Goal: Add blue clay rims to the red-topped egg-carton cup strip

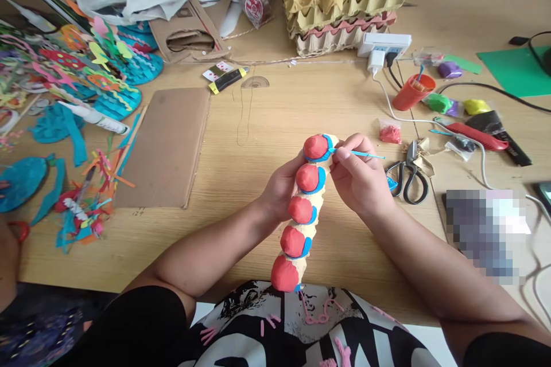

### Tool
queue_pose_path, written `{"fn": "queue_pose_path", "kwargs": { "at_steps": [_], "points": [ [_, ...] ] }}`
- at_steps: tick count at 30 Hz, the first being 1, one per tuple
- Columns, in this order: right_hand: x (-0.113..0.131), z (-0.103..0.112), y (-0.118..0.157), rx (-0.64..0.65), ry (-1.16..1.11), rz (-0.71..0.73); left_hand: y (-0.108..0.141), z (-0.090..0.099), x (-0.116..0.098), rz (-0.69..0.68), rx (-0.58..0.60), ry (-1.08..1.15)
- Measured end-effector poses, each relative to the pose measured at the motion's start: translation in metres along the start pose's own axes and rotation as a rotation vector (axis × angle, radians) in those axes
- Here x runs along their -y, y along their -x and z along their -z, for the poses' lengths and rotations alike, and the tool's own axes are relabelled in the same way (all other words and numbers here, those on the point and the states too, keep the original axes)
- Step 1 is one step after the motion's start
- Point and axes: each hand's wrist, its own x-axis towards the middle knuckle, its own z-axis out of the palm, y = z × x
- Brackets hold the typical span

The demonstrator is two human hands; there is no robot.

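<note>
A strip of egg carton (313,221) carries a row of several red clay domes (300,210), each edged on its right side with blue clay (321,180). My left hand (282,186) grips the strip from its left side near the far end, the fingers partly hidden behind it. Pinched in my right hand (359,175) is a thin blue clay modelling tool (365,154). Its tip touches the blue clay beside the farthest dome. The strip's near end hangs just above my lap.
Scissors (408,175) lie right of my right hand, near a bag of red clay (390,131) and an orange cup (414,92). A cardboard sheet (163,149) and paper scraps (84,206) lie left. Egg trays (340,6) and a power strip (385,44) stand behind.
</note>
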Motion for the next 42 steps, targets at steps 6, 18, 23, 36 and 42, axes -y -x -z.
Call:
{"fn": "queue_pose_path", "kwargs": {
  "at_steps": [6,18,23,36,42],
  "points": [
    [0.001,0.0,0.0,-0.012,-0.04,-0.025,0.002,-0.019,-0.006,-0.097,-0.106,-0.068],
    [0.0,0.0,0.0,-0.005,-0.071,-0.05,-0.003,0.0,-0.004,-0.055,0.074,0.05],
    [0.002,-0.001,0.001,0.005,-0.061,-0.045,-0.002,-0.003,-0.005,-0.063,0.086,0.072],
    [0.004,-0.002,0.003,-0.028,-0.05,-0.045,0.003,-0.021,-0.008,-0.028,-0.117,0.043],
    [0.005,-0.002,0.002,-0.046,-0.048,-0.033,-0.002,-0.01,-0.004,-0.113,-0.117,-0.035]
  ]
}}
